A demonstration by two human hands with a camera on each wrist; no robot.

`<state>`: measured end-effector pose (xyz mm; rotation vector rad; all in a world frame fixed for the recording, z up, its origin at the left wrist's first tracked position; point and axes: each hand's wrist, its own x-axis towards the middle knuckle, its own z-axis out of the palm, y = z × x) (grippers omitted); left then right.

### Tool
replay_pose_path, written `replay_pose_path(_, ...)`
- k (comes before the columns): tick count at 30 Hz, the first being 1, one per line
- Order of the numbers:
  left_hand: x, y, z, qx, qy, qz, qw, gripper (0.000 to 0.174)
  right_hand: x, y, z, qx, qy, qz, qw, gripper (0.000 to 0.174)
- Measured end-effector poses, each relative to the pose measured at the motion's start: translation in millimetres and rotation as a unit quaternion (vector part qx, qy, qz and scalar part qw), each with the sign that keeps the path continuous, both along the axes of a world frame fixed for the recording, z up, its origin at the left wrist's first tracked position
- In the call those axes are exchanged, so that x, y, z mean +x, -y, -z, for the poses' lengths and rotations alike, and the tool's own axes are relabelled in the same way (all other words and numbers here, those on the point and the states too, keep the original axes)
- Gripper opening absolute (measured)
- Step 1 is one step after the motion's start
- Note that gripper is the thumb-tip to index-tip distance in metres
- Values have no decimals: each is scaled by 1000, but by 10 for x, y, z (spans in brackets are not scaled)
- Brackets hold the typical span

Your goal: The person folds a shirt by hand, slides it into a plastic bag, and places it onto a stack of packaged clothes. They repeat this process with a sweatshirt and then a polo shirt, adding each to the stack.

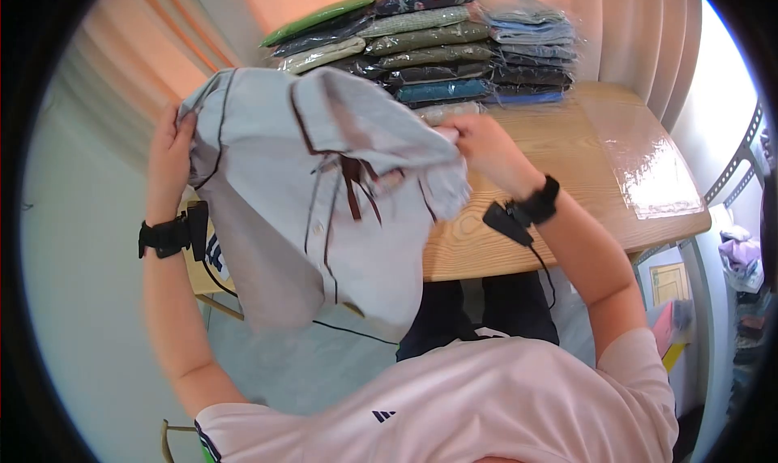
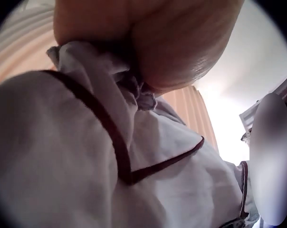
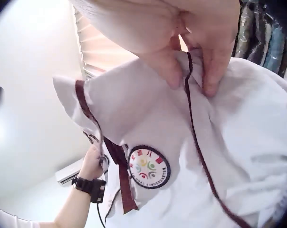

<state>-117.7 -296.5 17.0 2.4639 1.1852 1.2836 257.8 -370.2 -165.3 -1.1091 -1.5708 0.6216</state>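
A pale garment (image 1: pixel 267 163) with dark brown trim and a brown ribbon hangs stretched between both hands above the table's left part. The left hand (image 1: pixel 172 151) grips its edge at the left; in the left wrist view the hand (image 2: pixel 148 42) holds bunched cloth (image 2: pixel 86 61). At the other side, the right hand (image 1: pixel 490 151) pinches the garment. In the right wrist view, the thumb and fingers of the right hand (image 3: pixel 191 47) pinch the cloth beside a brown piping line, and a round colourful badge (image 3: pixel 149 167) shows on the garment.
Stacks of folded clothes in clear plastic (image 1: pixel 438 49) stand at the back of the wooden table (image 1: pixel 502 236). A clear plastic sheet (image 1: pixel 648 167) lies on its right side. Curtains (image 1: pixel 632 41) hang behind; a metal rack with items (image 1: pixel 741 252) is at the far right.
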Motion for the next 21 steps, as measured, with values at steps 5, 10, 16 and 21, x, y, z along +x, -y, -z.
replay_pose_path(5, -359, -257, -341, 137, 34, -89, 986, 31, 40, -372, -379, 74, -77, 17, 994, 21)
replay_pose_path(10, 552, 815, -253, 371, 57, -102, 921, 21, 628, -760, -572, 155, -125, 31, 980, 32)
replay_pose_path(16, 1951, 1337, 1487, 173, -124, 217, 953, 22, 2566, -630, 402, -97, -157, 242, 953, 34)
replay_pose_path(21, 2442, 1457, 2527, -59, -126, 435, 889, 37, 2306, 835, 777, -89, -6, 288, 953, 34)
